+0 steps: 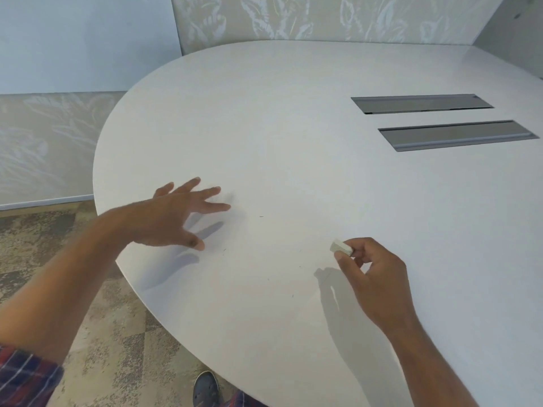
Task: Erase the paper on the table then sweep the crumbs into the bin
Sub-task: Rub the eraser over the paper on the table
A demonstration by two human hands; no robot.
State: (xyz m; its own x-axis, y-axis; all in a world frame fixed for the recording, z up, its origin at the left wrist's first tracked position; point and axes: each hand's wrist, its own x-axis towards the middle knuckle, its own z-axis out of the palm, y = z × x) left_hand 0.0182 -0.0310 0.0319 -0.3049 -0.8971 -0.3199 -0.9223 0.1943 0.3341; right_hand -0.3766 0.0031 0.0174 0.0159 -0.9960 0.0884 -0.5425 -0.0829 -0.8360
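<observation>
My right hand (371, 268) pinches a small white eraser (340, 247) between thumb and fingertips, held just above the white table (293, 113). My left hand (176, 214) hovers over the table's left part with its fingers spread and holds nothing. A few tiny dark crumbs (261, 216) lie scattered on the tabletop between the two hands. No sheet of paper and no bin can be made out in the head view.
Two grey metal cable flaps (420, 103) (454, 136) are set into the tabletop at the far right. The table's rounded edge runs along the left, over patterned carpet (44, 245). My shoe (205, 389) shows below the near edge.
</observation>
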